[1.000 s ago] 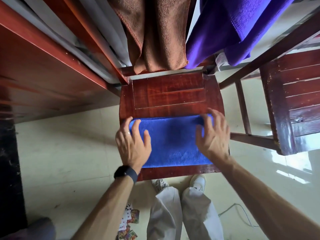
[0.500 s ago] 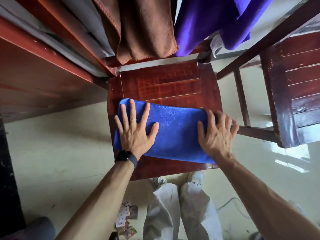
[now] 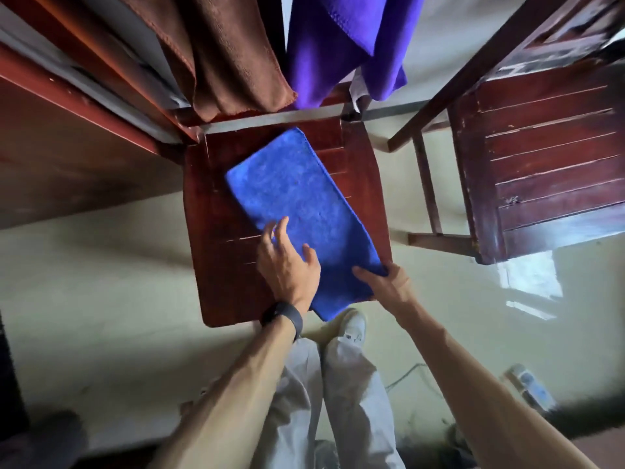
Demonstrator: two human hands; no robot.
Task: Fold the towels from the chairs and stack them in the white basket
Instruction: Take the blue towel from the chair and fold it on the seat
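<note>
A folded blue towel [image 3: 304, 204] lies lengthwise and slanted on the seat of a red-brown wooden chair [image 3: 216, 252], its near end hanging over the front edge. My left hand [image 3: 287, 265] rests flat on the towel's near left part, fingers spread. My right hand [image 3: 389, 282] pinches the towel's near right corner. A brown towel [image 3: 230, 52] and a purple towel [image 3: 341, 38] hang over the chair's back. The white basket is not in view.
A second wooden chair [image 3: 541, 157] stands at the right. A red-brown table edge [image 3: 67, 96] runs along the left. My legs and white shoes are below the seat. A cable and a power strip [image 3: 531, 387] lie on the pale floor.
The blue towel has turned from crosswise to lengthwise on the seat. My right hand went from pressing flat to gripping its near corner. My left hand slid to the near end.
</note>
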